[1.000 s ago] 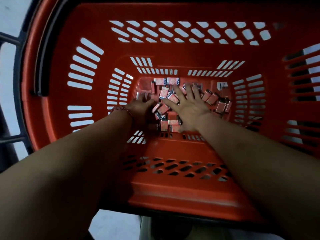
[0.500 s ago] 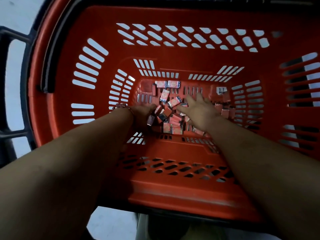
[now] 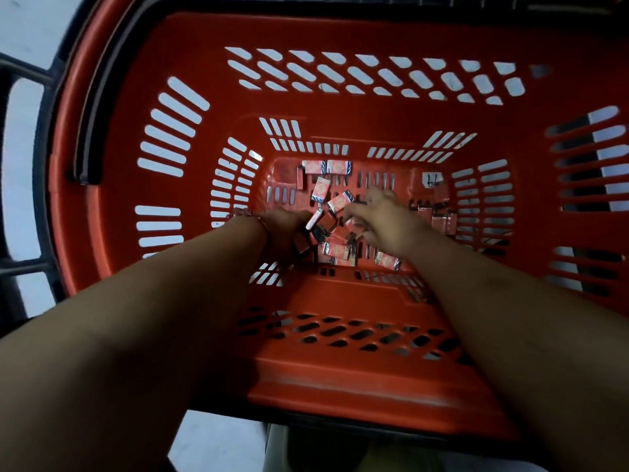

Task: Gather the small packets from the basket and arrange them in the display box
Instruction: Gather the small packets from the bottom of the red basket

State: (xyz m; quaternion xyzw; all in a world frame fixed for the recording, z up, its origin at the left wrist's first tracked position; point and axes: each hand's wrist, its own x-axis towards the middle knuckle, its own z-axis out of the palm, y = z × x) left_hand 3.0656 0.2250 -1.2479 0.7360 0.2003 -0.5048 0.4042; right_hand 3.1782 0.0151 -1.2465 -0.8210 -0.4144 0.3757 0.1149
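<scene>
I am seeing the packets (image 3: 337, 202) lying in a loose heap on the bottom of the basket (image 3: 340, 369), most of them bunched at the middle. Two are sitting side by side against the far edge and a few are standing in shadow by the right wall. Both arms are reaching deep inside. The left hand (image 3: 286, 229) is digging into the left side of the heap with its fingers curled downward among the packets. I cannot tell whether it is actually gripping any. The right hand (image 3: 384, 219) is lying over the right side of the heap, slightly blurred, with its fingers spread and fairly straight and resting on packets rather than closing round one. One packet is lying just beside the right wrist at the near edge. A bracelet (image 3: 245, 214) is showing on the left wrist. A small white label (image 3: 432, 180) is sticking to the bottom near the far right corner. A black handle (image 3: 85, 107) is lying along the left rim, and pale floor (image 3: 27, 28) is showing beyond it.
</scene>
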